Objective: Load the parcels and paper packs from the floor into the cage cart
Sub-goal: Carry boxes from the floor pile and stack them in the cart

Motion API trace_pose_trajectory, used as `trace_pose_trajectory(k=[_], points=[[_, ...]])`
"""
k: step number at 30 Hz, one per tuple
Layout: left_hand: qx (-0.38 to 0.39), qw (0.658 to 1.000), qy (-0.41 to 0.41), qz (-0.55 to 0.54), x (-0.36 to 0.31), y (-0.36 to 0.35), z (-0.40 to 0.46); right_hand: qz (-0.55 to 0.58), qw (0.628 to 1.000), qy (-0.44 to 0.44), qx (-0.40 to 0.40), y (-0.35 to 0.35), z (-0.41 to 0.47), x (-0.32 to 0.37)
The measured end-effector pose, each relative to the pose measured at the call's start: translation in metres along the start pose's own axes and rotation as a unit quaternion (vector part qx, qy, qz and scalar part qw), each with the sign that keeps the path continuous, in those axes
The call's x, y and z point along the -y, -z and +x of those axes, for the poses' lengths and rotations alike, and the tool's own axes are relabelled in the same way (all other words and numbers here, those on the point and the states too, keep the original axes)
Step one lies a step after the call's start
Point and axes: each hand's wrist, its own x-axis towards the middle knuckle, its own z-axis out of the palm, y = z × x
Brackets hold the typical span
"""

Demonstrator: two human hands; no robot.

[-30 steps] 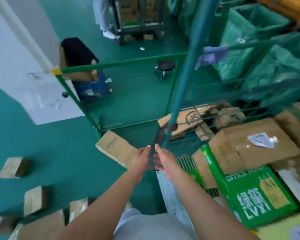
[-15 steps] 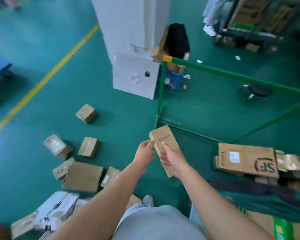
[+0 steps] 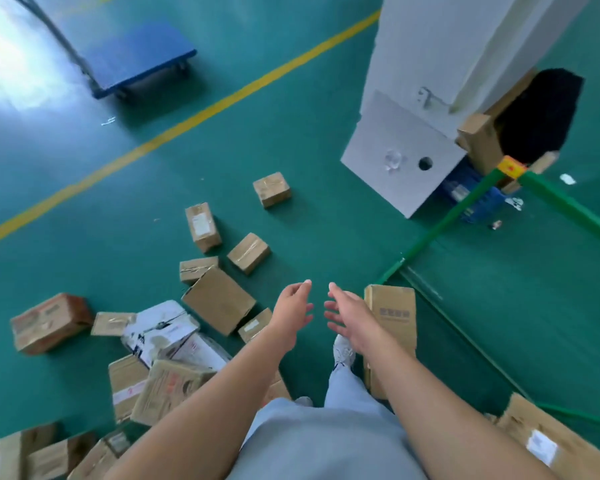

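Between the two raised hands, only bare green floor [image 3: 326,216] shows: left hand [image 3: 293,311] and right hand [image 3: 349,315] both hold nothing, fingers relaxed and loosely spread, palms turned toward each other with a narrow gap. Judged a ready posture for taking a box by two opposite sides

Just right of the right hand, and partly hidden under its forearm, a long narrow carton [image 3: 390,317] lies on the floor beside the cage cart's green corner post [image 3: 440,226]; whether it touches the cart base cannot be told. Further right, past the lower green rail, a flat parcel with a white label [image 3: 541,441] appears to lie inside the cart

Left of and below the left hand, the remaining load: a plain brown box [image 3: 219,299] tilted on its neighbours, a white printed pack [image 3: 160,329] leaning among them, a small labelled parcel [image 3: 255,323] close to the left wrist, and a reddish-brown carton [image 3: 49,322] well out to the left. Ahead of the hands, three small cartons sit apart, the cube-shaped box [image 3: 271,188] farthest out. The heap is loose and overlapping, so lifting a lower box would likely shift the ones resting on it

Room for moving: open floor ahead of the hands; a white pillar [image 3: 447,64] stands close to the cart corner, narrowing that side. Person's shoe [image 3: 343,351] is planted under the right hand, next to the narrow carton

Stage judged: mid-task, many parcels not yet loaded
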Motion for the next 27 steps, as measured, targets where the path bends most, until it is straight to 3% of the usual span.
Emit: trace_pose_trajectory(k=[10, 21, 27], points=[[-0.093, 0.990, -0.018, -0.109, -0.080, -0.019, 0.039, -0.073, 0.993, 0.020, 0.088, -0.005, 0.072, 0.125], [-0.181, 0.960, -0.018, -0.215, -0.102, 0.008, 0.060, -0.186, 0.967, 0.011, 0.176, -0.055, 0.110, 0.166], [-0.196, 0.951, 0.024, -0.239, -0.096, 0.023, 0.076, -0.189, 0.965, -0.015, 0.179, -0.071, 0.125, 0.164]])
